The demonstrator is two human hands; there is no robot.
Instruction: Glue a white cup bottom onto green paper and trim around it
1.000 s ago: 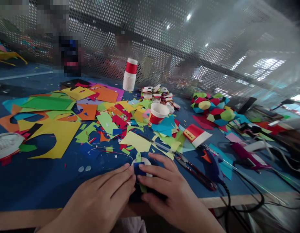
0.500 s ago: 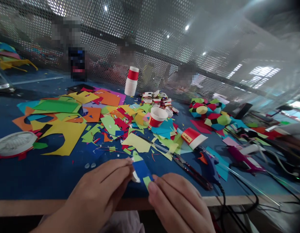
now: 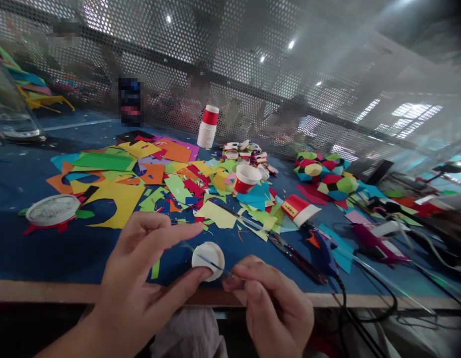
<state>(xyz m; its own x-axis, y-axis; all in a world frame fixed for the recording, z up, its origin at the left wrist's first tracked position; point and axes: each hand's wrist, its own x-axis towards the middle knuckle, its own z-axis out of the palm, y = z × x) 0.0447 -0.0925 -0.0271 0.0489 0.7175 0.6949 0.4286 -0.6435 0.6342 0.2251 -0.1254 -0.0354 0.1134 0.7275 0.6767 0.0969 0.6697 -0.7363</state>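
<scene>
Turned nearly edge-on since the earlier frame, the blue-and-green paper strip (image 3: 215,265) now slants across the white disc (image 3: 211,251) at lower centre, and the left hand (image 3: 131,283) has spread open. Its thumb overlaps the disc's lower left edge, while its index finger points right above the disc, apart from it; I cannot tell whether the thumb presses on it. Lower right of centre, the right hand (image 3: 275,303) is closed in a pinch, thumb and fingertips on the strip's near end.

Cut coloured paper (image 3: 118,204) covers the bench (image 3: 85,253) from left to centre. Near the middle of the frame, 1 paper cup (image 3: 249,178) stands upright; to its right, 1 tipped cup (image 3: 299,210) lies above the scissors (image 3: 299,261) and a blue glue gun (image 3: 325,253).
</scene>
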